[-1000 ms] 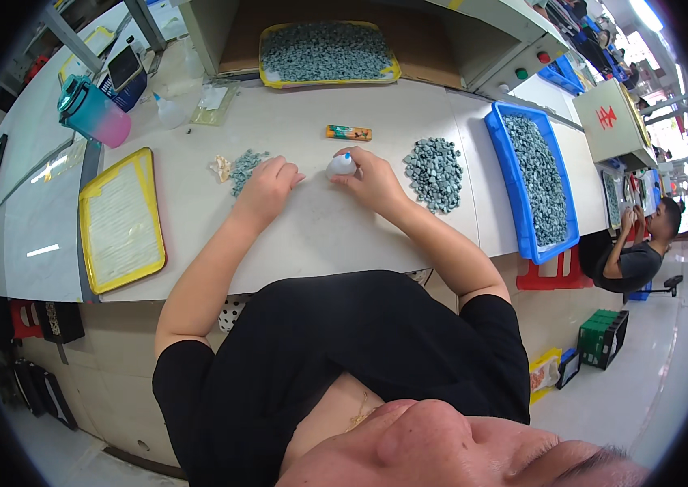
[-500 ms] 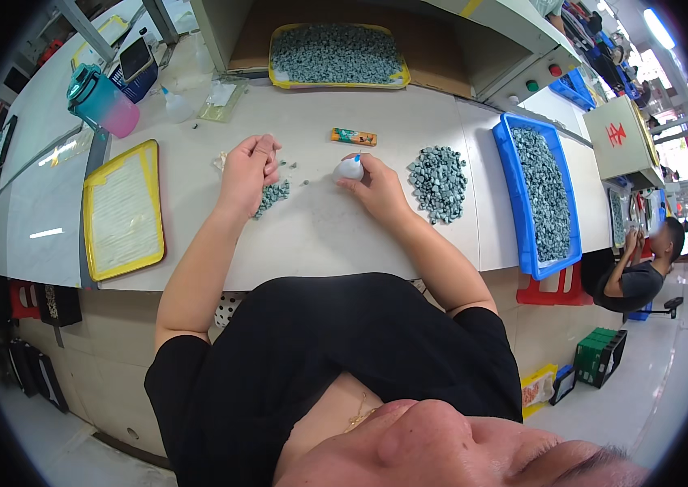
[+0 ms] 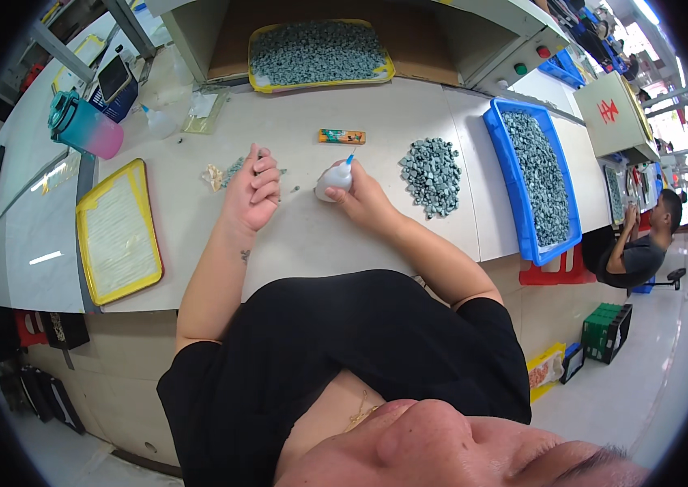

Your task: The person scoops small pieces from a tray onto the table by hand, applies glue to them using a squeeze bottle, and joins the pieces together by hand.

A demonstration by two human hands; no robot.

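My right hand [image 3: 363, 197] grips a small white squeeze bottle [image 3: 333, 180], whose blue nozzle tilts up and to the right. Left of it, my left hand [image 3: 255, 190] is raised over the table with its fingers curled in toward the palm. Anything inside those fingers is hidden. Behind the left hand lies a small pile of grey-green stone chips [image 3: 234, 169], partly covered by the hand, with a crumpled pale scrap [image 3: 213, 177] beside it. A loose chip [image 3: 296, 188] sits between my hands. To the right of the bottle is a larger pile of chips [image 3: 432, 178].
An orange and green box [image 3: 341, 136] lies beyond the bottle. A yellow-rimmed tray [image 3: 152, 235] is at left, a chip-filled yellow tray [image 3: 389, 73] on the far shelf, and a blue bin [image 3: 496, 154] at right. A teal-pink water bottle [image 3: 88, 126] stands far left.
My left hand has rolled so its curled fingers and palm side show more. The squeeze bottle in my right hand now leans over further, and the whole view has shifted slightly.
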